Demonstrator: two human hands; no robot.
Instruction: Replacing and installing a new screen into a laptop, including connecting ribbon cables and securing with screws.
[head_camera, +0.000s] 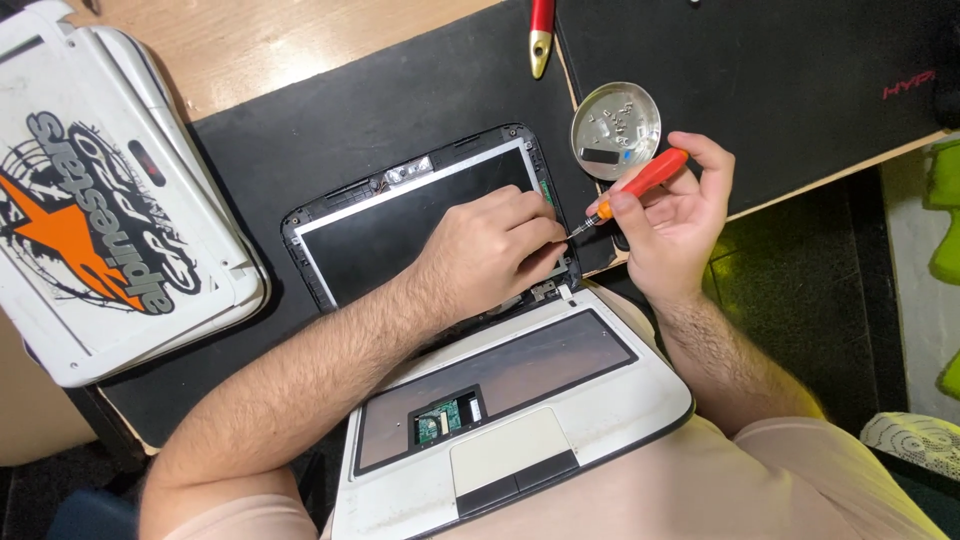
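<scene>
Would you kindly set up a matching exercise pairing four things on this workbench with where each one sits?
Things:
1. Orange-handled screwdriver
2. Round metal dish
3. White laptop cover with orange star
4. Green circuit board

Places:
A. Far left of the bench, apart from the open laptop
B. In the opening of the laptop's keyboard bay
C. In the right hand, tip towards the left hand
D. On the black mat, beyond the right hand

Pairs: 1-C, 2-D, 3-A, 4-B
</scene>
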